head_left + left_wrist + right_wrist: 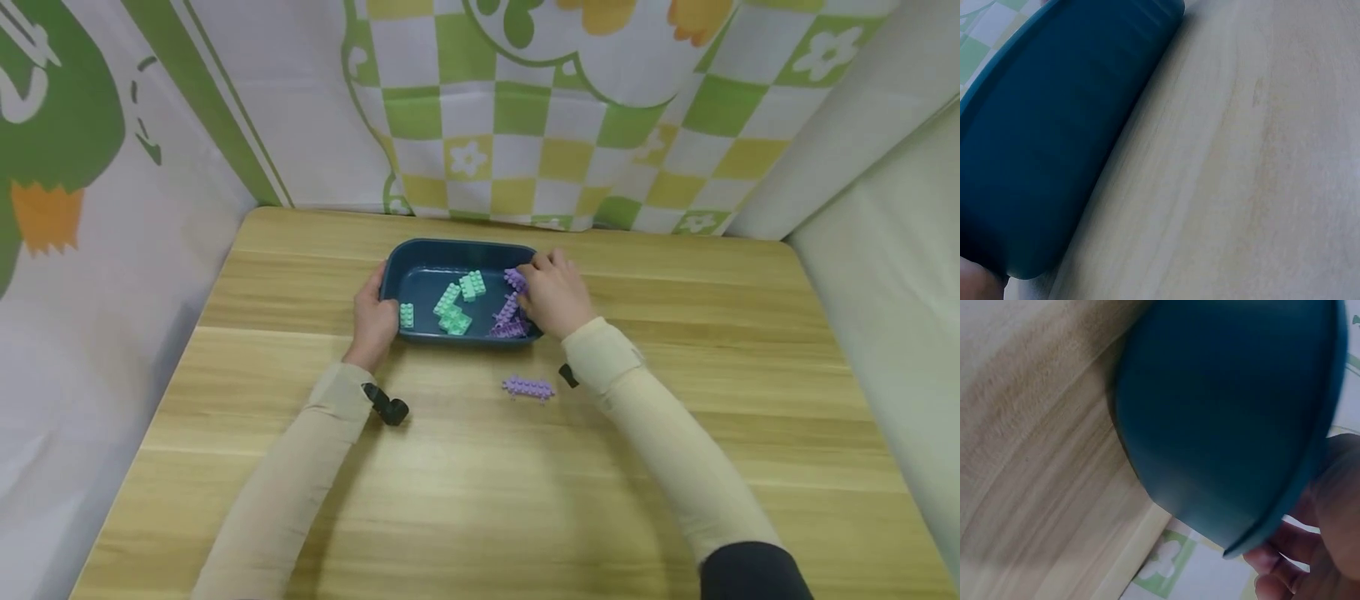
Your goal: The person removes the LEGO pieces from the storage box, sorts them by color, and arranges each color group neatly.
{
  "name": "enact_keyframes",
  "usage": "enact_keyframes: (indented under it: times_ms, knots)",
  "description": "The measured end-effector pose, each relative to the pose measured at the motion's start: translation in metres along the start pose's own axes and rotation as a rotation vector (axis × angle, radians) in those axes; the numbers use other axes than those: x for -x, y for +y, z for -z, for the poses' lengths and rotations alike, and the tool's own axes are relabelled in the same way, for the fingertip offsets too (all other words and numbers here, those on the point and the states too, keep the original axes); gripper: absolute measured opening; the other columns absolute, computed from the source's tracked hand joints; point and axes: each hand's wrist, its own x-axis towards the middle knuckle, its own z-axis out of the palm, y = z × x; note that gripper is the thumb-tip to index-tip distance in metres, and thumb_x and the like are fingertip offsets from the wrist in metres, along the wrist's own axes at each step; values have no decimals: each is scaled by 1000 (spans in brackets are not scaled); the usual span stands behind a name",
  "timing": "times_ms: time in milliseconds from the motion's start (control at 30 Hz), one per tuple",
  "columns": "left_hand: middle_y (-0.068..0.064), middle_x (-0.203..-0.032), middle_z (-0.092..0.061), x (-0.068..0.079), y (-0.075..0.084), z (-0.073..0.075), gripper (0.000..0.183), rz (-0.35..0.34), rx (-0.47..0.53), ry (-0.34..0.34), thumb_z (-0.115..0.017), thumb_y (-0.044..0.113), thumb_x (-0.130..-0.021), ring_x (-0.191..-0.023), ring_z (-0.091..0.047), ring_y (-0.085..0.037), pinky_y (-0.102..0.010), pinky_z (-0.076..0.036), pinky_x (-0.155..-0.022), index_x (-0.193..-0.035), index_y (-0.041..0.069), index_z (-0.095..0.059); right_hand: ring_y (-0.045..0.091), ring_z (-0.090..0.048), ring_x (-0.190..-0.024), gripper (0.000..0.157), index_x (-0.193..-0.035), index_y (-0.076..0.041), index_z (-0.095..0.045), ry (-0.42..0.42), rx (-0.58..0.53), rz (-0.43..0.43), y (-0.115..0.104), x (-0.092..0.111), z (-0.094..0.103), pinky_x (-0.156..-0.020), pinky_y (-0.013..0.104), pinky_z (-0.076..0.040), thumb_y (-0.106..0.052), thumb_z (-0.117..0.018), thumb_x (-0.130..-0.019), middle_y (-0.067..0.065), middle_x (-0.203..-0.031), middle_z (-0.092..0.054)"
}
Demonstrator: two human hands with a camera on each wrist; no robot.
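Observation:
A dark blue tray [427,337] stands on the wooden table. My left hand [373,323] grips its left end, thumb at the near rim and fingers round the outside. My right hand [557,293] reaches over the right end with bent fingers, fingertips right at a purple toy brick [514,279]; I cannot tell whether it is pinched. More purple bricks [507,310] lie along that end. Mint green bricks [447,298] lie in the middle, with a small one [407,315] by the left wall. One long purple brick [528,387] rests on the table in front of the tray.
The wooden table [465,483] reaches out on all sides of the tray. Behind its back edge hangs a green, yellow and white checked cloth [517,158]. White cloth [892,217] closes off the right side, and a printed one [172,192] the left.

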Motion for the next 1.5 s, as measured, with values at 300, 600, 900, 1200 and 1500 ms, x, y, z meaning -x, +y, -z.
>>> enact_keyframes:
  times_ms: [300, 600, 900, 1200, 1500]
  knots:
    - [-1, -155, -33, 0, -2, 0, 75, 9, -3, -5, -38, -16, -81, -142, -24, -12, -25, -20, -115, -150, 11, -36, 35, -45, -106, 42, -120, 1, -65, -37, 65, -7, 1, -8, -12, -88, 46, -42, -25, -70, -87, 17, -111, -60]
    - [1, -155, -33, 1, -1, 1, 75, -5, -23, -12, -36, -14, -81, -142, -24, -11, -24, -21, -115, -151, 14, -36, 34, -45, -98, 29, -106, 2, -69, 16, 149, -8, -2, -11, -17, -77, 43, -43, -21, -66, -89, 17, -103, -60]
    - [0, -154, -35, 0, -2, 1, 75, -8, -16, -5, -36, -14, -80, -141, -26, -12, -25, -21, -115, -150, 14, -37, 33, -46, -98, 22, -93, 0, -71, 23, 226, -28, -5, -17, -25, -76, 43, -42, -14, -53, -93, 15, -98, -63]
    - [0, -154, -36, 1, 1, 1, 75, -8, -22, 7, -38, -14, -80, -141, -26, -12, -25, -21, -115, -150, 14, -38, 33, -45, -102, 25, -105, -2, -71, -17, 242, -33, -6, -20, -26, -81, 45, -43, -15, -51, -96, 15, -102, -64]
    - [-1, -154, -36, 0, -2, 1, 74, -9, -13, 2, -37, -14, -80, -141, -26, -11, -24, -21, -114, -150, 12, -38, 33, -46, -102, 24, -107, -4, -69, 2, 214, -29, -4, -19, -27, -83, 46, -42, -16, -51, -97, 14, -102, -65]
